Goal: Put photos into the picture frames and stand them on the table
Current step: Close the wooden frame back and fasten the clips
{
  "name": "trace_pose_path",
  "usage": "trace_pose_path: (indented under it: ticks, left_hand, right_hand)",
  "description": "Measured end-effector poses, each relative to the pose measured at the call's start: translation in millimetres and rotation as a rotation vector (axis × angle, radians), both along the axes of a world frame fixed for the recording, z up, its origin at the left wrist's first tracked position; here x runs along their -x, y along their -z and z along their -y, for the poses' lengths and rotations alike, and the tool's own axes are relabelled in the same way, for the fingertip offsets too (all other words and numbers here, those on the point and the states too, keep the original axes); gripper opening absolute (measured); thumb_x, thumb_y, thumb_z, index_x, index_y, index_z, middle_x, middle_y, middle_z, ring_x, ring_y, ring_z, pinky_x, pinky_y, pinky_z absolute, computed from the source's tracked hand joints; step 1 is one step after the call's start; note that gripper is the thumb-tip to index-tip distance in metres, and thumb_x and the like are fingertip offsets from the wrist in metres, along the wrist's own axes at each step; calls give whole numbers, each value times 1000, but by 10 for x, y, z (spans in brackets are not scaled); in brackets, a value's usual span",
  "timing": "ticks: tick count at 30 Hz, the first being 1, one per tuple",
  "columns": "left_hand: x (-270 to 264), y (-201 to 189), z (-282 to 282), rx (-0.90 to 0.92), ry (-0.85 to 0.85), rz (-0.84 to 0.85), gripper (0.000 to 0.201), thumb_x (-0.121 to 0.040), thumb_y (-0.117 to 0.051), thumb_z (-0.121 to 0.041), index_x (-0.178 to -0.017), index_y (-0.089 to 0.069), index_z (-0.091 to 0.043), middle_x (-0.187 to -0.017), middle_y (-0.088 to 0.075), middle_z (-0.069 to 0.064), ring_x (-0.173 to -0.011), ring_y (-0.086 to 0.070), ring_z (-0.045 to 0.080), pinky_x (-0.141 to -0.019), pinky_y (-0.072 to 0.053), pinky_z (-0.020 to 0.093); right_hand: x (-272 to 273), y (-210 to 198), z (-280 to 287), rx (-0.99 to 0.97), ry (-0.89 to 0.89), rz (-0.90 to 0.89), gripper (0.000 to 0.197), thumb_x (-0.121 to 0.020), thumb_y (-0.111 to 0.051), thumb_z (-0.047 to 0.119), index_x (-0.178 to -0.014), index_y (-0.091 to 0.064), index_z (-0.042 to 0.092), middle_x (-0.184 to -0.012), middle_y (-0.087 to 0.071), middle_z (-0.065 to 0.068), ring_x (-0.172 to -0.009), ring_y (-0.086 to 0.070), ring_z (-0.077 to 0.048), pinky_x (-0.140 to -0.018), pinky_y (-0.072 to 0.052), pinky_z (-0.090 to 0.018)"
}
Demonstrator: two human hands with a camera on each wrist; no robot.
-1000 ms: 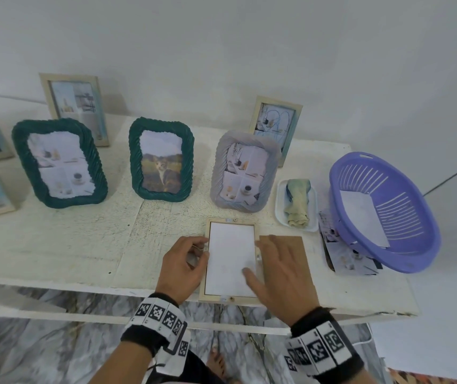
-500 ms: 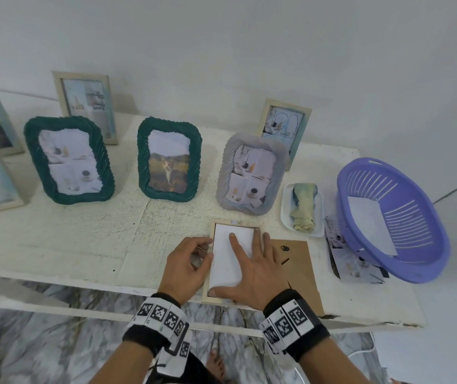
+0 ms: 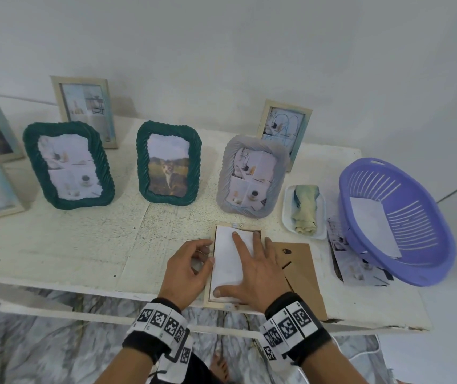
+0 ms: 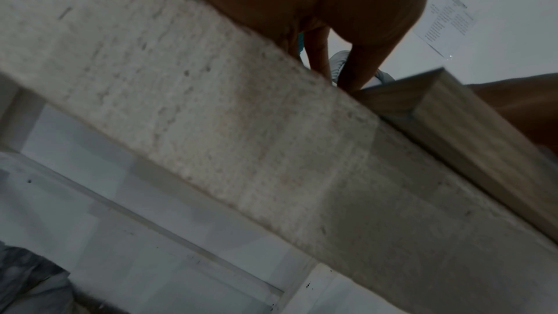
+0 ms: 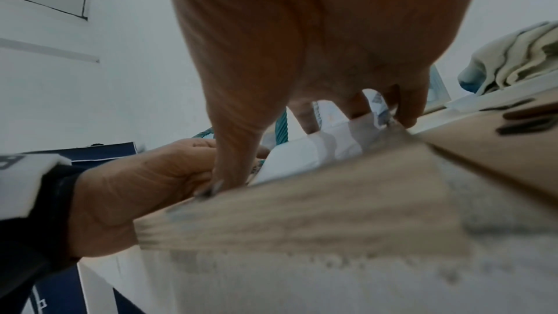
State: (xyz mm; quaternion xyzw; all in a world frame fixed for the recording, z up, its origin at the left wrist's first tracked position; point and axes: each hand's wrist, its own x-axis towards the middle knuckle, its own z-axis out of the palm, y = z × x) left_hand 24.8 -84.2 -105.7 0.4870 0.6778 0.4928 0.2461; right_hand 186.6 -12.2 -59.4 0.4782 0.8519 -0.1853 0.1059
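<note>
At the near edge of the table (image 3: 55, 245), head view: a wooden frame (image 3: 234, 302) lies face down, its near end reaching the table's lip. A photo (image 3: 228, 261) lies white side up in its recess. The right hand (image 3: 252, 268) is spread flat on the photo, fingers straight, thumb near the lower left corner. The left hand (image 3: 187, 268) rests at the frame's left rail, fingers curled; whether it pinches the paper's edge I cannot tell. The brown backing board (image 3: 300, 275) lies just right of the frame, partly beneath it or butted to it.

Left wrist view: fingers (image 4: 359, 73) touch the frame's corner (image 4: 422, 94); blurred, grip unclear.

Right wrist view: photo (image 5: 305, 152) looks bowed upward between the fingertips, not seated.

Risks, as judgement: pressing a bowed sheet may crease it or leave it skewed under the backing. Downward force near the lip could tip or slide the frame off. The board, laid over a lifted corner, could fold it.
</note>
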Motion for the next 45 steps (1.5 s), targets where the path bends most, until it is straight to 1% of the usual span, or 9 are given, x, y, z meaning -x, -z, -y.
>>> trace_pose_path:
  ticks: [8,15,19,23,31,36,39,43,45]
  left_hand:
    - [-7,-8,6,-12,33,-14,28,-86,-70,-14,-111,-63,-25,-100,-63,-10,-86,-63,4,-66,-50,12]
    - [0,-25,-11,54,85,-61,28,-88,-63,-17,-111,-63,-33,-106,-58,-14,-89,-61,4,-75,-47,13]
    - [14,-38,-22,99,117,-70,30,-89,-66,-12,-114,-65,-29,-108,-56,-13,-90,-59,2,-78,-46,13]
    - [22,-20,-21,98,112,-63,28,-89,-67,-14,-112,-65,-29,-109,-55,-15,-89,-60,1,-77,-46,10]
    - [27,-193,2,75,45,-13,20,-92,-62,-23,-108,-62,-35,-109,-55,-15,-96,-59,0,-77,-47,14]
    - [-86,-664,84,23,73,-127,45,-86,-45,-63,-116,-62,-34,-114,-53,-20,-106,-53,0,-80,-47,14]
    - [-211,-893,132,85,278,8,56,-84,-45,-72,-122,-59,-34,-119,-58,-20,-105,-57,-3,-84,-46,15]
    - [-283,-1006,188,41,407,284,30,-96,-49,-46,-110,-65,-26,-99,-70,-15,-91,-65,0,-72,-48,16]
    - [-254,-993,209,12,393,289,35,-100,-46,-47,-99,-67,-19,-86,-71,-2,-80,-64,21,-70,-52,39]
  right_hand:
    - [-42,-17,-31,-244,104,-268,107,-66,-72,59,-150,-14,29,-128,-45,-8,-109,-41,-29,-95,-41,-42]
    - [-117,-97,-166,-131,209,-476,66,-87,-62,21,-147,-33,21,-125,-35,-7,-109,-38,-23,-95,-38,-33]
    - [-160,-150,-244,-24,315,-643,47,-90,-59,14,-135,-47,25,-125,-37,1,-85,-50,-8,-94,-47,-35]
    - [-217,-251,-309,71,400,-713,35,-95,-53,20,-125,-47,36,-97,-62,4,-80,-56,-3,-65,-41,-7]
    - [-241,-383,-299,94,503,-1021,43,-85,-60,34,-123,-47,52,-96,-69,6,-85,-67,-18,-79,-56,-52]
    - [-246,-558,-30,178,565,-1221,45,-91,-64,14,-124,-51,41,-91,-72,0,-85,-70,-23,-72,-59,-51]
    - [-199,-684,189,286,614,-1346,44,-91,-66,18,-127,-52,39,-90,-72,-4,-88,-69,-25,-70,-58,-42]
    - [-144,-854,434,366,611,-1445,40,-92,-59,20,-131,-50,19,-103,-71,-12,-92,-69,-30,-71,-58,-40]
    - [-137,-889,504,341,598,-1424,33,-94,-55,13,-127,-53,15,-104,-71,-12,-91,-68,-30,-71,-59,-41]
